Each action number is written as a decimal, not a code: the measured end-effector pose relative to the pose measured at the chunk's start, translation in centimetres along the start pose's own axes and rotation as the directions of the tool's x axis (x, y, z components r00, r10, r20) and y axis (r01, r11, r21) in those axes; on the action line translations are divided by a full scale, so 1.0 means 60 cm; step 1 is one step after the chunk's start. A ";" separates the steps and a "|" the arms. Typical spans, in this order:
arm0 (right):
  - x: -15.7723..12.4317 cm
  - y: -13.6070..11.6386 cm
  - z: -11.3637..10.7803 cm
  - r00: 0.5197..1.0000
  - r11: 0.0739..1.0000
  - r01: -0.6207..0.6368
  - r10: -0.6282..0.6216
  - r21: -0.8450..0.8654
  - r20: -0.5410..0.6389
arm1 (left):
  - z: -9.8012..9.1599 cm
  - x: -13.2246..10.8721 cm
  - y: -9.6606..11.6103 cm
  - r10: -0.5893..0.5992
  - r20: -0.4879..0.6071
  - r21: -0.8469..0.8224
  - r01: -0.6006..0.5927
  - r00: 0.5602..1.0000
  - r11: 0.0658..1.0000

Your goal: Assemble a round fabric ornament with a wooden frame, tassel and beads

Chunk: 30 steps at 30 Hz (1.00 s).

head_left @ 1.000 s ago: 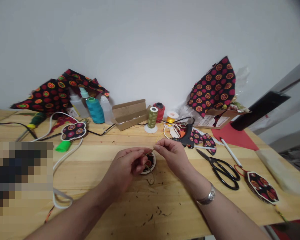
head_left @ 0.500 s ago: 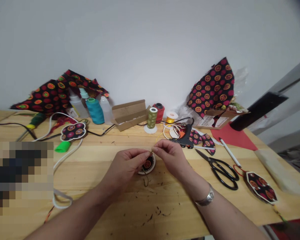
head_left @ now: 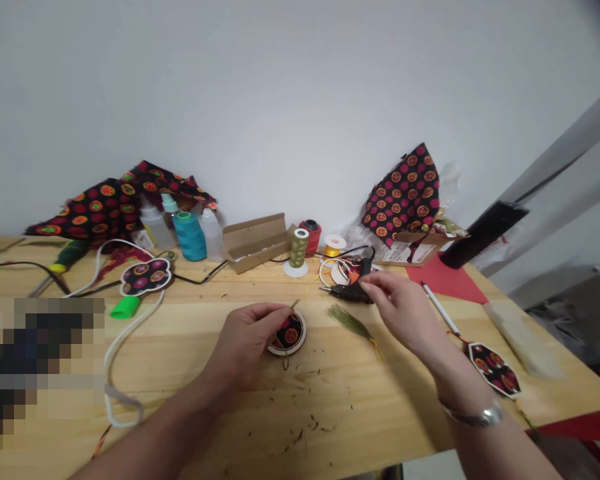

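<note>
My left hand [head_left: 247, 337] rests on the wooden table [head_left: 330, 413], its fingers pinched on an olive thread end at the rim of a round fabric-covered disc [head_left: 289, 333]. To the disc's right, an olive-green tassel [head_left: 353, 322] lies loose on the table. My right hand [head_left: 405, 307] hovers further right. Its fingers are loosely spread and hold nothing, and the fingertips are close to a black glue gun [head_left: 347, 291]. There is a watch on that wrist.
Along the wall stand thread spools [head_left: 297, 248], a teal spool [head_left: 190, 235], squeeze bottles, an open cardboard box [head_left: 254, 240] and patterned fabric [head_left: 105, 203]. A white pen [head_left: 440, 308], an octagonal fabric piece [head_left: 495, 368], red paper, a white cable [head_left: 125, 333] and a green cap [head_left: 125, 307] lie around.
My right hand let go of the thread and moved right toward the glue gun. The tassel now lies on the table. The view shifted, and the scissors are hidden.
</note>
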State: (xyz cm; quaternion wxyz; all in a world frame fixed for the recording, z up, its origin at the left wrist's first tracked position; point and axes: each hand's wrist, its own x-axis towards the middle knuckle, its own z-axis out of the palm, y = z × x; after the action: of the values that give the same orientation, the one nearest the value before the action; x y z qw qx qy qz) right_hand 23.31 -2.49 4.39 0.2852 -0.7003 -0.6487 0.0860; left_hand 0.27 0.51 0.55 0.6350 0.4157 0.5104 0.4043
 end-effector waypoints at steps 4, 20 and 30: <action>-0.048 0.074 -0.036 0.965 0.850 -0.169 0.246 -0.500 0.091 | -0.001 -0.001 0.002 -0.009 -0.002 -0.023 0.009 1.000 1.000; -0.100 0.146 -0.014 0.902 0.733 -0.201 0.397 -0.651 0.169 | 0.000 0.006 -0.003 -0.048 -0.019 0.009 0.048 0.999 0.999; -0.130 0.157 -0.047 0.933 0.907 -0.337 0.358 -0.252 0.042 | 0.001 0.005 -0.009 -0.108 0.037 -0.061 0.110 0.994 0.992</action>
State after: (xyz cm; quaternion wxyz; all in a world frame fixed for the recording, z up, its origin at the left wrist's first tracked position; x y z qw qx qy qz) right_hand 31.70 -10.73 -0.05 0.1496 -0.8296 -0.5309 0.0864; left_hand 0.43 0.61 -0.03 0.6773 0.3738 0.5086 0.3780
